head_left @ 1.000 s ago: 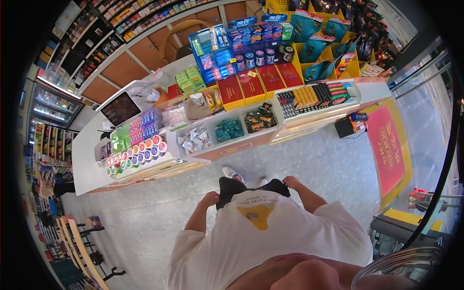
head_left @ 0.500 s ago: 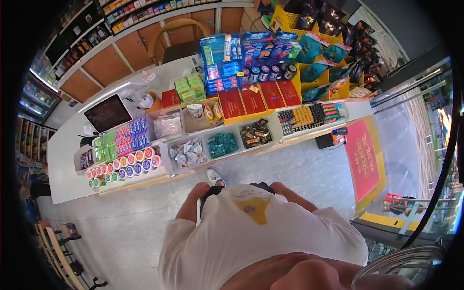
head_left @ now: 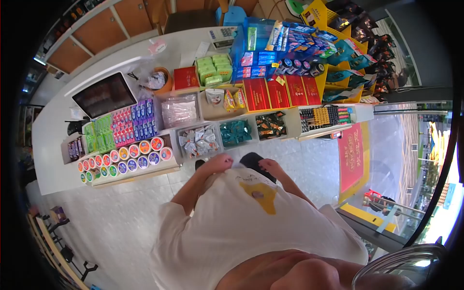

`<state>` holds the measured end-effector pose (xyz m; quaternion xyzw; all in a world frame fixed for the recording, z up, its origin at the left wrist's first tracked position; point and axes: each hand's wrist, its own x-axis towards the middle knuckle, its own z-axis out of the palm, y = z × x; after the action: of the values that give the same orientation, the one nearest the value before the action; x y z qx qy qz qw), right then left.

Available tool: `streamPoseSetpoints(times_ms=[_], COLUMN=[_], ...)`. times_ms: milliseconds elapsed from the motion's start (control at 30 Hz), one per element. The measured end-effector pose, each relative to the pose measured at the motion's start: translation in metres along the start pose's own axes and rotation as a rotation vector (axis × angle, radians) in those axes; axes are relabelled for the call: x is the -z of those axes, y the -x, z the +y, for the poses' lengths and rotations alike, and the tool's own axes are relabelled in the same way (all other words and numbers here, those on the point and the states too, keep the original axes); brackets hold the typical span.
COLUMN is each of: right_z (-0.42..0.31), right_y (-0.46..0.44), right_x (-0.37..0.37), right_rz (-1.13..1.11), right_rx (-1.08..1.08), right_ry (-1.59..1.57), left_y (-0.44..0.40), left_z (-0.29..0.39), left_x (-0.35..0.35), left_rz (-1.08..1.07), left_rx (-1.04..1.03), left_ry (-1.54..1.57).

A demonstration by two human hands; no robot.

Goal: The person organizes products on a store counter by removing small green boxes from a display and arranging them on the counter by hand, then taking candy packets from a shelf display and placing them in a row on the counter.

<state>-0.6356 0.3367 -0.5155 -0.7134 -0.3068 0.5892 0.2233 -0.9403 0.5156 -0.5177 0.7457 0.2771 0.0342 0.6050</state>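
Observation:
My left hand (head_left: 218, 163) is closed at the front hem of the white T-shirt (head_left: 232, 212), with pale cloth showing at its fingertips. It is just in front of a bin of white-wrapped packets (head_left: 198, 141). My right hand (head_left: 271, 167) has its fingers curled beside the shirt's right edge, over dark cloth (head_left: 252, 160); whether it holds anything is hidden. A bin of teal packets (head_left: 235, 132) and a bin of dark-wrapped packets (head_left: 271, 125) sit on the counter front beyond the hands.
The white counter (head_left: 50, 145) carries a screen (head_left: 105, 95), round tubs (head_left: 126, 153), red boxes (head_left: 255, 94) and a blue gum rack (head_left: 251, 53). Yellow stands with hanging bags (head_left: 345, 75) are at the right. A red mat (head_left: 352, 157) lies by the glass door.
Both hands have shifted from the sides of the shirt hem. My left hand has come forward and inward toward the counter. The view has moved closer to the counter and tilted.

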Motion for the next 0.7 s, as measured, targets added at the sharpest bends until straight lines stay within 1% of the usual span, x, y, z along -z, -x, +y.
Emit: streamPoseSetpoints(times_ms=[33, 100, 167, 200, 267, 300, 333, 367, 400, 467, 567, 667, 700], right_z=[-0.011, -0.039, -0.085, -0.104, -0.131, -0.143, -0.18, -0.22, -0.252, -0.289, -0.33, -0.341, -0.339], right_y=[0.003, 0.007, 0.012, 0.01, -0.01, -0.026, -0.029, -0.026, -0.028, -0.055, -0.087, -0.12, -0.135], right_x=[-0.007, -0.016, -0.018, -0.016, -0.006, 0.0, 0.001, 0.003, 0.006, 0.001, -0.011, -0.027, -0.031], right_rz=[-0.01, -0.03, -0.039, -0.045, -0.003, 0.019, 0.043, 0.072, 0.101, 0.116, 0.045, 0.021, -0.011], right_rx=[0.026, 0.095, 0.137, 0.159, 0.301, 0.455, 0.49, 0.505, 0.521, 0.702, 0.753, 0.755, 0.705], right_ry=[-0.01, -0.037, -0.04, -0.041, -0.028, -0.018, -0.062, 0.015, 0.093, 0.081, 0.136, 0.104, 0.074], left_y=[-0.001, -0.006, -0.011, -0.012, -0.015, -0.019, -0.023, -0.025, -0.028, -0.034, -0.049, -0.062, -0.068], left_z=[0.014, 0.047, 0.073, 0.084, 0.101, 0.102, 0.102, 0.102, 0.104, 0.107, 0.108, 0.123, 0.117], left_x=[0.012, 0.047, 0.078, 0.093, 0.119, 0.128, 0.137, 0.145, 0.151, 0.16, 0.166, 0.168, 0.169], left_rz=[0.052, 0.061, 0.236, 0.312, 0.465, 0.554, 0.643, 0.731, 0.745, 0.78, 0.838, 0.92, 0.892], left_rx=[-0.024, 0.061, -0.069, -0.034, 0.037, -0.033, -0.104, -0.176, -0.174, -0.175, -0.21, -0.236, -0.212], left_ry=[0.021, 0.169, 0.214, 0.226, 0.24, 0.25, 0.258, 0.264, 0.284, 0.327, 0.309, 0.313, 0.353])
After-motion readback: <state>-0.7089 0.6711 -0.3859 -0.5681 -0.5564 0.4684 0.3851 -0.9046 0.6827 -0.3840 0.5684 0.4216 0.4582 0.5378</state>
